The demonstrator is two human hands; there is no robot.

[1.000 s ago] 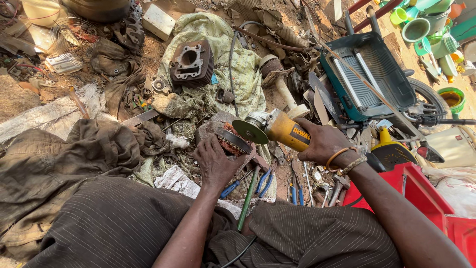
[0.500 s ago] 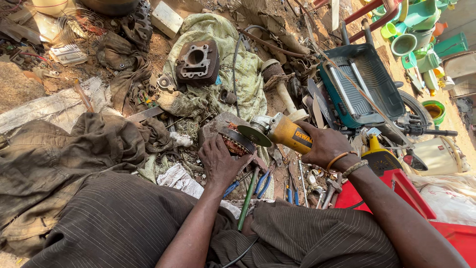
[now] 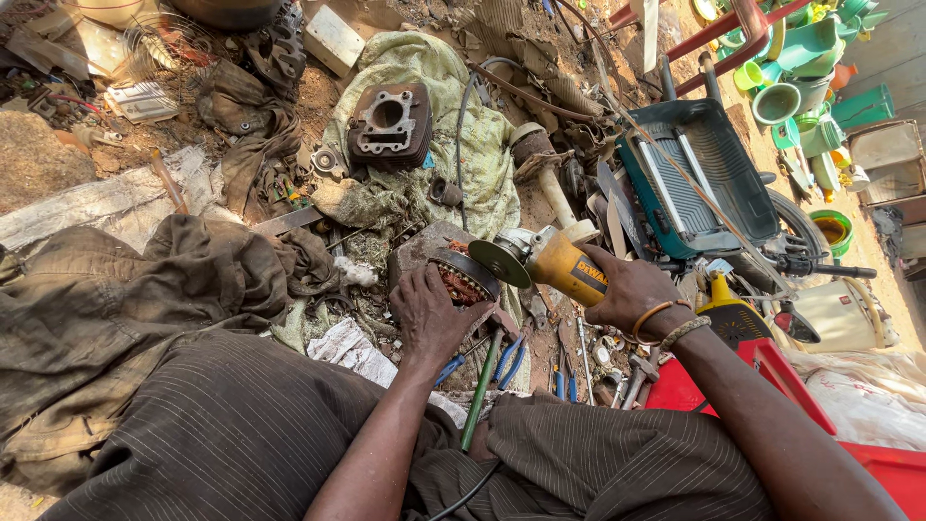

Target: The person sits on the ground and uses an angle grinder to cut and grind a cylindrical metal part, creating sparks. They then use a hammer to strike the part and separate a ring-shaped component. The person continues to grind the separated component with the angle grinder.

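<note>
Down on the dirt floor between the knees, the left hand presses on a round copper-wound motor part, while the right hand grips the yellow angle grinder, its body pointing left, disc just beside that part.

Free ground for my left hand lies only toward the dark cloth; pliers, cylinder block and blue case crowd every other side of the grinder.
</note>
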